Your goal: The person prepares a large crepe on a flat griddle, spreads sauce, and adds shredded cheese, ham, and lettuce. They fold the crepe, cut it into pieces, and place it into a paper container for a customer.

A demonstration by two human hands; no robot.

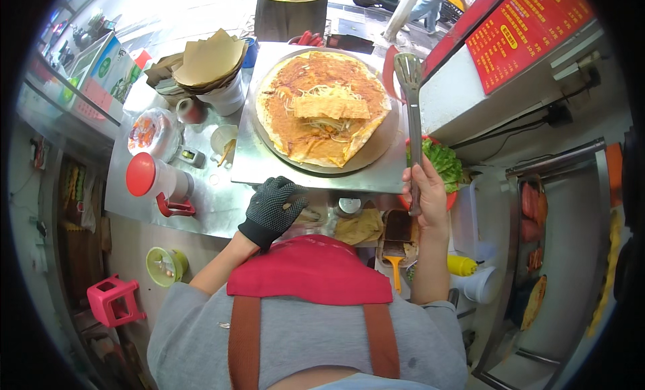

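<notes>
My right hand (427, 188), bare, grips long grey tongs (414, 121) by the lower end. Their slotted head points away from me, just right of the griddle. A black glove with pale dots covers my left hand (274, 207); it hovers at the counter's front edge with loosely bent fingers and nothing visible in them. On the round griddle (295, 163) lies a large thin crepe (275, 114), brushed with reddish sauce. Pale shreds (327, 92) are heaped at its middle, under a flat golden fried cracker (331, 108).
Left on the metal counter (218, 205) stand a red-lidded jug (151, 177), a bagged bowl (151, 131) and a tub of paper bags (208, 67). Leafy lettuce (440, 163) sits in a red basin at right. Below are a sauce tray (396, 232) with an orange-handled brush (394, 269). Someone stands opposite (292, 17).
</notes>
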